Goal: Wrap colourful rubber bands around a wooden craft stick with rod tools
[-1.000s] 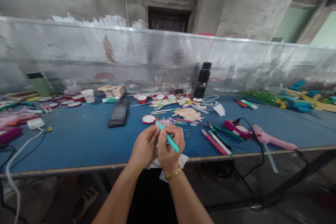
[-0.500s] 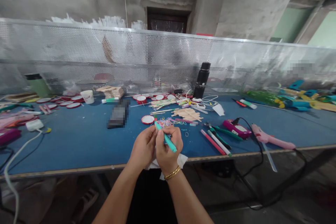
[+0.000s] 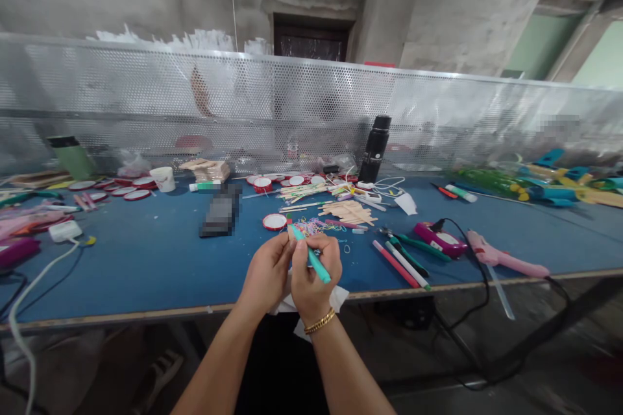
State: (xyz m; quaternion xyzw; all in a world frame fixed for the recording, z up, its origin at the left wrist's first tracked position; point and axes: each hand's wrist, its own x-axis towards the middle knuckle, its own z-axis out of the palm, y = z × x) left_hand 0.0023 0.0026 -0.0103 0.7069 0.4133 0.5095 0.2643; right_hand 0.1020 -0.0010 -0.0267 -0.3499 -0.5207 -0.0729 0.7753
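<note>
A turquoise marker pen (image 3: 317,264) slants through the closed fingers of my right hand (image 3: 311,285), its tip end pointing up and left. My left hand (image 3: 265,272) is closed in a pinch just beside it. Between the hands the tan end of what looks like a wooden craft stick (image 3: 291,232) shows against the pen's tip; the rest is hidden by my fingers. Small coloured rubber bands (image 3: 311,227) lie in a heap just beyond, next to a white disc with a red rim (image 3: 275,222). White paper (image 3: 339,297) shows beneath my hands.
Loose craft sticks (image 3: 348,213) and a black bottle (image 3: 374,150) stand farther back. To the right lie a red marker (image 3: 395,264), green-handled pliers (image 3: 406,251), a magenta device (image 3: 438,238) and a pink glue gun (image 3: 506,260) with its cord. A dark phone-like slab (image 3: 220,211) lies left.
The marker and my right hand have shifted slightly to the right. The pen's tip sits a little lower, and more of the tan stick end shows. My left hand stays nearly still.
</note>
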